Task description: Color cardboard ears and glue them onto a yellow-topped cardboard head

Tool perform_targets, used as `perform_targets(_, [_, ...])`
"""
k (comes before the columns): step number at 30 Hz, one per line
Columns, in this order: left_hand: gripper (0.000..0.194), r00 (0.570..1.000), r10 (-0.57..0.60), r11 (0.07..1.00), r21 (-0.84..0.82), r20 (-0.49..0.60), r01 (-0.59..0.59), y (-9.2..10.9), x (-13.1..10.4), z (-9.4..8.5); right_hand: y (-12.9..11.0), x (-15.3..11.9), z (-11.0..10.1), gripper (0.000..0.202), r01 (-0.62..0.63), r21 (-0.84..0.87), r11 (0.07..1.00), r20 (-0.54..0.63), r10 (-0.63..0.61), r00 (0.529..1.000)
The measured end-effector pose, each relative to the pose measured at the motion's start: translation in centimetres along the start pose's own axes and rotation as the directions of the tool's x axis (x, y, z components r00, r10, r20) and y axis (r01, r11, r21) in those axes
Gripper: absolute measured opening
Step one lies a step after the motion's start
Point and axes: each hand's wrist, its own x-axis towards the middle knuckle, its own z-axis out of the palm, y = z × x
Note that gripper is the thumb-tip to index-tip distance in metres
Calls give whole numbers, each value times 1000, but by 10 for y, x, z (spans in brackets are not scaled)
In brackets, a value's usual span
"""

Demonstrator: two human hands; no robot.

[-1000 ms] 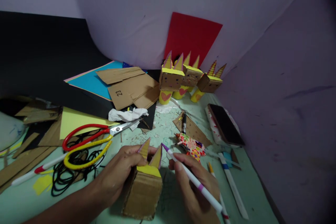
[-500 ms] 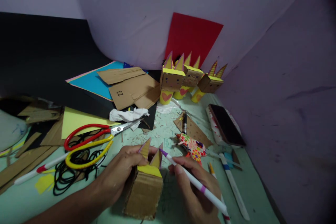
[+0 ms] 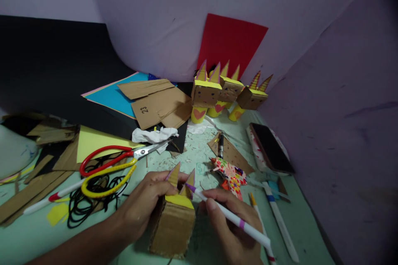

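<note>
My left hand (image 3: 144,198) is closed on a small cardboard box (image 3: 172,230) with a yellow top and two pointed cardboard ears. The left ear (image 3: 174,175) has a purple edge and stands by my left thumb. In my right hand (image 3: 233,225) is a white marker (image 3: 228,215) with a purple band. Its purple tip is at the lower part of the right ear (image 3: 189,184); whether it touches cannot be made out. The box's far side is hidden.
Scissors (image 3: 108,165) lie left over black cord (image 3: 90,207). Several cardboard figures (image 3: 207,95) stand at the back before a red sheet (image 3: 233,43). A flowered glue gun (image 3: 230,176), a phone (image 3: 270,147) and a white-handled tool (image 3: 281,225) are at right. Cardboard pieces (image 3: 161,103) lie behind.
The marker's tip has moved down from near the top of the right ear to its lower part. My left hand still holds the box. The whole view has shifted slightly.
</note>
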Motion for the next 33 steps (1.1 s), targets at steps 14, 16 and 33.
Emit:
perform_targets(14, [36, 1000, 10, 997, 80, -1, -10, -2, 1, -2, -3, 0, -2, 26, -70, -9, 998, 91, 70, 993])
perform_targets(16, [36, 1000, 18, 996, 89, 12, -19, -2, 2, -2, -4, 2, -1, 28, -79, 11, 997, 70, 78, 995])
perform_targets(33, [34, 999, 26, 996, 88, 20, -28, 2, 0, 0, -1, 3, 3, 30, -50, 61, 997, 37, 47, 998])
